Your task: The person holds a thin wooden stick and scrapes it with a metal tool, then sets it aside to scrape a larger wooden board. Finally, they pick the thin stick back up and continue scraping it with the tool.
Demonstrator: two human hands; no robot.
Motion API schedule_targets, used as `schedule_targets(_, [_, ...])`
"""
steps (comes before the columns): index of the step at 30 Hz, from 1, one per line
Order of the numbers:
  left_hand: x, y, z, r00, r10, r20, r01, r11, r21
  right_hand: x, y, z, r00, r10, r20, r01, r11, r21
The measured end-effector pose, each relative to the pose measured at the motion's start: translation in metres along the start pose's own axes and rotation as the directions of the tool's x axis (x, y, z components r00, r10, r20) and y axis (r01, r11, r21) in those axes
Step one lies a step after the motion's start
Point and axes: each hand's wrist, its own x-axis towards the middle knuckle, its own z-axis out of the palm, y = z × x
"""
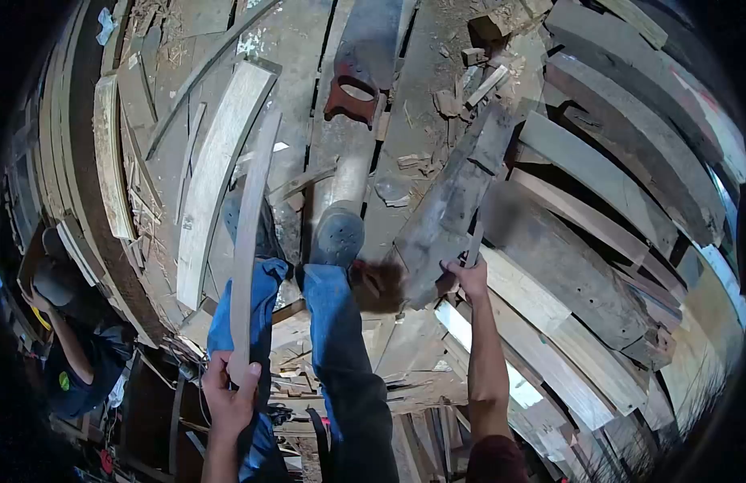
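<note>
My left hand point(230, 391) grips the lower end of a long, thin wooden strip point(252, 233), thumb along its face. The strip rises upright in front of my left leg, its top overlapping a pale curved board point(216, 177) on the floor. To the right, my right hand point(468, 278) is closed around a narrow grey piece point(475, 243) that points up from the fingers; its kind is unclear. That hand is beside a weathered plank point(445, 217). Between my feet and this plank lies a blurred, reddish-brown furry shape point(381, 286).
A handsaw point(358, 76) with a brown handle lies ahead of my shoes point(339, 237). Many curved boards point(614, 177) are stacked at the right. Wood scraps point(469, 88) litter the floor. Another person point(71, 354) works at the far left, beside long stacked boards point(87, 161).
</note>
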Motion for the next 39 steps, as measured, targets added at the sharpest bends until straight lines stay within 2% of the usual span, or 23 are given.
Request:
schedule_targets(1, [-0.001,0.000,0.001,1.000,-0.001,0.009,0.001,1.000,0.013,-0.007,-0.007,0.003,0.999,0.021,-0.033,-0.022,1.000,-0.016])
schedule_targets(2, [-0.001,0.000,0.003,1.000,-0.001,0.017,0.001,1.000,0.025,0.001,0.008,0.005,0.998,-0.044,-0.038,0.038,0.991,-0.126])
schedule_targets(5, [-0.001,0.001,0.007,0.999,0.000,0.040,-0.001,1.000,0.015,-0.011,-0.021,0.047,0.944,-0.198,-0.263,0.067,0.897,-0.437])
schedule_targets(9, [-0.002,0.006,0.005,1.000,-0.008,0.030,0.008,1.000,0.006,0.007,-0.026,0.085,0.858,-0.041,-0.513,-0.284,0.793,-0.539])
schedule_targets(10, [-0.003,0.007,0.005,0.999,-0.022,0.024,0.022,1.000,0.004,0.007,-0.025,0.095,0.825,-0.140,-0.547,-0.220,0.813,-0.539])
schedule_targets(14, [0.000,0.004,-0.001,1.000,-0.017,-0.002,0.017,0.999,0.031,0.004,-0.022,0.098,0.763,-0.280,-0.582,-0.106,0.835,-0.541])
schedule_targets(17, [0.005,-0.003,-0.008,0.999,0.049,-0.013,-0.048,0.997,0.056,0.003,-0.016,0.096,0.746,-0.300,-0.595,-0.074,0.850,-0.522])
schedule_targets(18, [0.005,-0.005,-0.011,0.997,0.075,-0.010,-0.074,0.995,0.071,-0.004,-0.028,0.094,0.783,-0.366,-0.504,0.071,0.857,-0.511])
schedule_targets(21, [0.004,0.006,-0.007,0.998,-0.054,-0.036,0.054,0.999,0.000,0.009,0.002,0.077,0.733,-0.432,-0.525,-0.014,0.763,-0.647])
schedule_targets(22, [0.005,0.000,-0.006,0.999,-0.033,-0.042,0.033,0.999,0.001,0.012,0.009,0.072,0.701,-0.501,-0.507,0.035,0.734,-0.678])
schedule_targets(25, [0.006,-0.005,-0.001,1.000,0.021,-0.002,-0.021,0.999,-0.024,0.015,0.010,0.055,0.724,-0.556,-0.408,0.169,0.717,-0.677])
schedule_targets(28, [0.004,-0.014,0.006,0.998,0.062,0.005,-0.062,0.998,0.017,0.008,0.005,0.050,0.726,-0.564,-0.393,0.309,0.779,-0.546])
schedule_targets(31, [0.002,-0.002,0.011,0.997,0.056,0.046,-0.056,0.998,0.004,-0.003,-0.005,0.054,0.749,-0.522,-0.407,0.371,0.840,-0.395])
schedule_targets(32, [0.000,0.005,0.011,0.999,-0.001,0.040,0.001,1.000,0.015,-0.008,-0.010,0.056,0.749,-0.525,-0.404,0.367,0.837,-0.406])
schedule_targets(35, [0.000,0.006,0.012,1.000,-0.007,0.027,0.008,1.000,-0.015,-0.002,-0.007,0.060,0.681,-0.629,-0.374,0.407,0.751,-0.520])
schedule_targets(36, [0.002,0.005,0.012,0.999,0.033,0.028,-0.033,0.999,-0.025,-0.002,-0.013,0.062,0.742,-0.561,-0.367,0.321,0.778,-0.540])
schedule_targets(39, [0.007,0.016,0.012,0.998,0.056,0.032,-0.057,0.998,0.021,0.025,-0.004,0.061,0.729,-0.625,-0.279,0.364,0.699,-0.615])
